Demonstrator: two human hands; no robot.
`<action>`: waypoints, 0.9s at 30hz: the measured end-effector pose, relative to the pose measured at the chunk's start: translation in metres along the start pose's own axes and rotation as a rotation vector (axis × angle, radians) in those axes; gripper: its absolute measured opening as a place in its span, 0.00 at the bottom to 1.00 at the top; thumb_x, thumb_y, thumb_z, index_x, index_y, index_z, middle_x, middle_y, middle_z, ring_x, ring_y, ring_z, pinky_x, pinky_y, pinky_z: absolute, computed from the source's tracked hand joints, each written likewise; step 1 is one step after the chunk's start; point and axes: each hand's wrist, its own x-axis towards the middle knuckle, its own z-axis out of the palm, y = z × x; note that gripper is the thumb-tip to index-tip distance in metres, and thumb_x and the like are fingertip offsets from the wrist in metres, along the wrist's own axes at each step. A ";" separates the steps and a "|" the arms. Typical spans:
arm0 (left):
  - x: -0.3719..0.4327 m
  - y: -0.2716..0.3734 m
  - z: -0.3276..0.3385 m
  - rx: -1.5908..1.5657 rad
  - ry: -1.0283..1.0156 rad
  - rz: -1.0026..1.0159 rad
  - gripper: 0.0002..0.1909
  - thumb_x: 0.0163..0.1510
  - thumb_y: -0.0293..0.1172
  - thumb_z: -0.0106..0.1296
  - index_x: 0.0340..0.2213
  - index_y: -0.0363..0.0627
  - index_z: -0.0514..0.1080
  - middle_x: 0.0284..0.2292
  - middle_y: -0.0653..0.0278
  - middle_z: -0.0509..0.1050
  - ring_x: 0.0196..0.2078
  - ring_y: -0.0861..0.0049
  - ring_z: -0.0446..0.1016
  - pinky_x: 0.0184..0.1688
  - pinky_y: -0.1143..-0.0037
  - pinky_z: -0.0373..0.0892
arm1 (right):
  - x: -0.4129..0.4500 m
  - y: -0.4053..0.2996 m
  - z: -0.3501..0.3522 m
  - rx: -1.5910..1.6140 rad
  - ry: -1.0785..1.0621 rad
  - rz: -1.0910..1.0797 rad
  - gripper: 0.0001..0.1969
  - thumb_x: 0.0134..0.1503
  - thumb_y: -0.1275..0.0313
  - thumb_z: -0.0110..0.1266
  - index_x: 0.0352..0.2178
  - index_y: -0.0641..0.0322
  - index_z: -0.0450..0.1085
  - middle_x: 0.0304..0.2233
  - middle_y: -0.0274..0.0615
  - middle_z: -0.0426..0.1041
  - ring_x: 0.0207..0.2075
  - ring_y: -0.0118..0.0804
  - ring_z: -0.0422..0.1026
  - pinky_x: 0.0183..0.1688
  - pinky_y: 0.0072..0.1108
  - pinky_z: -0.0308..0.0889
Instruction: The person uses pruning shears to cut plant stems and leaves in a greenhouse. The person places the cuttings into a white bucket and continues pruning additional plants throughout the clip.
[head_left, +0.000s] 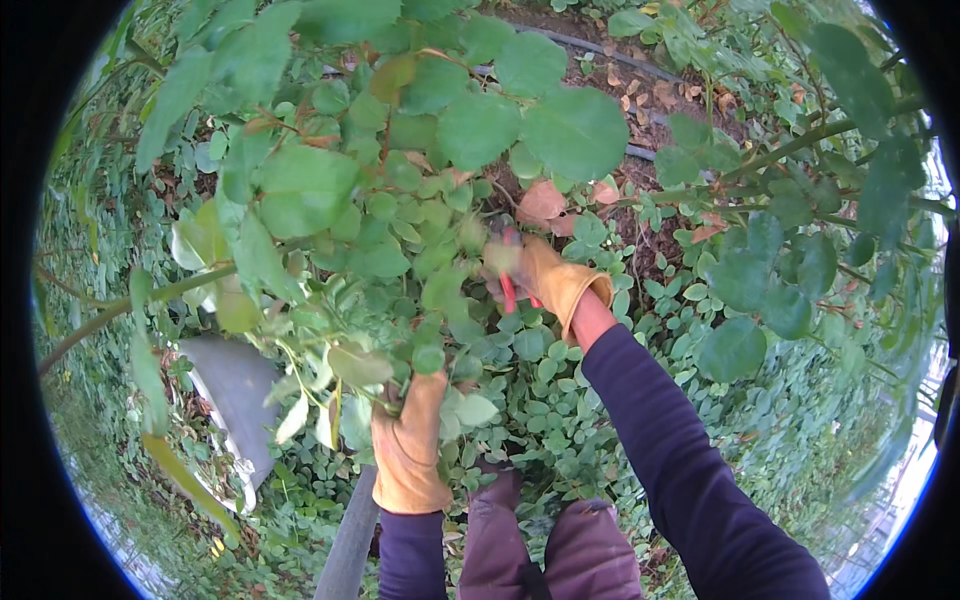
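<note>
My left hand (412, 446), in a tan leather work glove, is closed around a bunch of leafy stems (360, 364). Pale leaf undersides and light green shoots stick out from this fist. Farther ahead and to the right, my right hand (541, 271) reaches low among the foliage in a matching glove. It grips red-handled pruning shears (508, 291), whose blades are lost behind leaves and blur. Broad green leaves (574, 133) of a rose-like shrub hang above both hands, close to the camera. Which stem the blades touch cannot be made out.
A grey container (236, 390) with plant clippings and a pale rim lies at the left. Beside my left forearm slants a grey pole or pipe (349, 536). Thick canes (795, 142) cross at right and left (135, 304). Dark irrigation hoses (600, 51) run over leaf-strewn soil.
</note>
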 end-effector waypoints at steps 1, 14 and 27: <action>0.006 0.004 0.004 0.016 -0.036 0.063 0.20 0.66 0.35 0.58 0.54 0.36 0.76 0.50 0.57 0.78 0.47 0.71 0.81 0.46 0.69 0.82 | -0.003 0.008 -0.004 -0.349 0.093 -0.101 0.21 0.67 0.58 0.60 0.50 0.66 0.73 0.40 0.51 0.82 0.44 0.55 0.82 0.49 0.41 0.77; 0.045 0.019 0.034 -0.047 -0.149 0.078 0.20 0.67 0.39 0.57 0.52 0.35 0.77 0.48 0.57 0.81 0.44 0.71 0.83 0.44 0.69 0.82 | -0.018 0.015 -0.020 -0.434 0.157 -0.064 0.17 0.68 0.62 0.55 0.44 0.70 0.74 0.33 0.58 0.81 0.27 0.55 0.79 0.34 0.42 0.73; 0.026 0.003 0.004 -0.159 -0.018 0.025 0.23 0.69 0.42 0.53 0.50 0.30 0.77 0.48 0.56 0.80 0.47 0.70 0.82 0.52 0.68 0.80 | 0.076 0.030 -0.035 -1.661 0.041 -0.216 0.27 0.73 0.56 0.44 0.69 0.50 0.61 0.69 0.47 0.65 0.71 0.50 0.62 0.71 0.38 0.57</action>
